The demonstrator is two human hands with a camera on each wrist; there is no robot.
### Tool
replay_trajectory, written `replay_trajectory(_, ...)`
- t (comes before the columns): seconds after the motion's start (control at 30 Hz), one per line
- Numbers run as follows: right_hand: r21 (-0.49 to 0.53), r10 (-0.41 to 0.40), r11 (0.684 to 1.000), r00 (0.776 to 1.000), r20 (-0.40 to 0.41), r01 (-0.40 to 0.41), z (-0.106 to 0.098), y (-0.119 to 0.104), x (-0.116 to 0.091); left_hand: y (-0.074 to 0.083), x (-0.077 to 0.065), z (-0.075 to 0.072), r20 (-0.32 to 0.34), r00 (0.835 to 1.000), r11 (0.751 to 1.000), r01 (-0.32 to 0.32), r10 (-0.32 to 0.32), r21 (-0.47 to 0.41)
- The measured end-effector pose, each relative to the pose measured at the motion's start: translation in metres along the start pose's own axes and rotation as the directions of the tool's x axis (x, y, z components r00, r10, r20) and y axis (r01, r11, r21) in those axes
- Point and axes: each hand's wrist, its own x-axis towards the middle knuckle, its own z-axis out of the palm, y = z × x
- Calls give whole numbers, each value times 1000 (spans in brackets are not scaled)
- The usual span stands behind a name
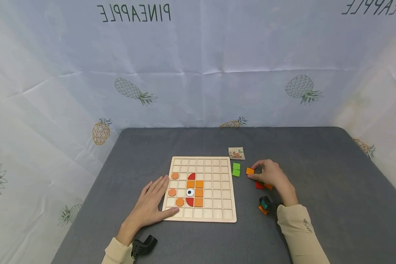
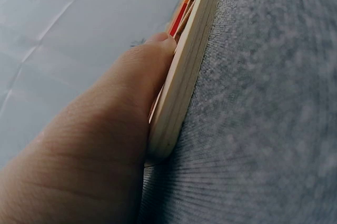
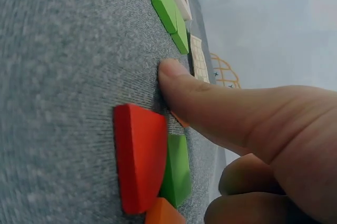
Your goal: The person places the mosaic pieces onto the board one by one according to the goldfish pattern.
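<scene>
My left hand (image 1: pixel 151 203) lies flat with spread fingers on the left edge of the wooden grid board (image 1: pixel 217 216), the thumb (image 2: pixel 152 55) over its near rim. On the board sit orange square tiles (image 1: pixel 199 193), red quarter-round pieces (image 1: pixel 189 202), a white eye disc (image 1: pixel 190 192) and orange discs (image 1: pixel 179 202). To the right of the board, my right hand (image 1: pixel 268 173) pinches an orange square tile (image 1: pixel 249 171) between thumb and index finger, low at the table. In the right wrist view the thumb hides most of that tile.
Two green tiles (image 1: pixel 236 169) lie beside the board, below a small pattern card (image 1: pixel 236 153). A red piece (image 3: pixel 139 158), a green piece (image 3: pixel 178 171) and an orange piece (image 3: pixel 164 213) lie under the right hand. Another orange piece (image 1: pixel 263 210) is by the right wrist.
</scene>
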Motion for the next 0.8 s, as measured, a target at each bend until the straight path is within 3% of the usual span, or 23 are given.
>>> replay_trajectory(0.43,-49,-72,996,994,-84,68,2,-5,-5,3,-1,1,3,1000,1000,6,-6,-10)
replay_trajectory(0.8,-8,-190,982,976,-104,190,2,-34,-13,2,-1,0,2,1000,1000,4,-4,2)
